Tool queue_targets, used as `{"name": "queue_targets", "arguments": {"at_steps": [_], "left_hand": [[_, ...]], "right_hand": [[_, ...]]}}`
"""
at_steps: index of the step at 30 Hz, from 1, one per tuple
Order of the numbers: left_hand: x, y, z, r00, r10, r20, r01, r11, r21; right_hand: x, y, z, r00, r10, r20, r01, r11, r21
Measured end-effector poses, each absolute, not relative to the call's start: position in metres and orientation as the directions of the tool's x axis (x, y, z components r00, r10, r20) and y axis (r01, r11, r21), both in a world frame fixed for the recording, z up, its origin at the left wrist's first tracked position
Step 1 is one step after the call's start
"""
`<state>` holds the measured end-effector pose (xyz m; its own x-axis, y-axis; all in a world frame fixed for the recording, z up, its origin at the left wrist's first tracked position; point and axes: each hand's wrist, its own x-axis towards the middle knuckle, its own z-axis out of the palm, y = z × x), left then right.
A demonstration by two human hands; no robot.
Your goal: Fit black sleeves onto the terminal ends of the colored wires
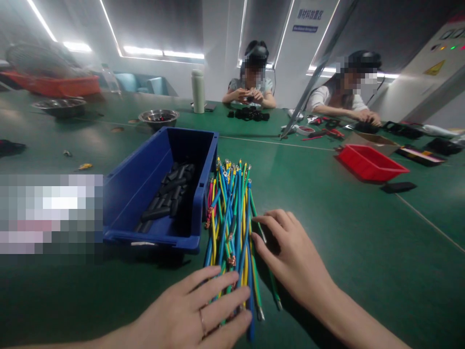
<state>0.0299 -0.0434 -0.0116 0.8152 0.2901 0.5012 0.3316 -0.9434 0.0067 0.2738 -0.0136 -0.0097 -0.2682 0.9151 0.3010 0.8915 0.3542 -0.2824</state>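
A loose pile of cables [238, 208], blue, green and yellow with a few red ones, lies lengthwise on the table before me. Several ends carry metal terminals, others show bare copper strands. My left hand [203, 310] rests across the near part of the pile, fingers stretched out and apart, a ring on one of them. At the pile's right side is my right hand [286, 247], its thumb and forefinger apart, curved beside the outermost green cables. Left of the pile stands a blue bin [160, 237] with several short black tubes [170, 194] in it.
On the green table [298, 174] stand a red tray [370, 162], a metal bowl [159, 118] and a pale green bottle [198, 92]. Two people work across the table, with black parts [250, 114] and tools near them. A slanted pole [308, 92] rises between them.
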Motion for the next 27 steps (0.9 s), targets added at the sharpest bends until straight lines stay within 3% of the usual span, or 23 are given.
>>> {"name": "queue_targets", "arguments": {"at_steps": [9,14,27], "left_hand": [[0.033,-0.043,-0.017,0.755,0.310,0.578,0.337,-0.939,0.062],[0.032,-0.043,-0.014,0.800,0.324,0.505,0.335,-0.939,0.072],[0.042,-0.043,-0.005,0.868,0.258,0.425,0.326,-0.941,-0.093]], "right_hand": [[0.281,-0.013,-0.016,-0.119,0.955,0.271,0.980,0.156,-0.119],[0.290,-0.011,-0.015,-0.126,0.955,0.269,0.979,0.163,-0.120],[0.273,-0.015,-0.011,-0.166,0.957,0.238,0.970,0.201,-0.133]]}}
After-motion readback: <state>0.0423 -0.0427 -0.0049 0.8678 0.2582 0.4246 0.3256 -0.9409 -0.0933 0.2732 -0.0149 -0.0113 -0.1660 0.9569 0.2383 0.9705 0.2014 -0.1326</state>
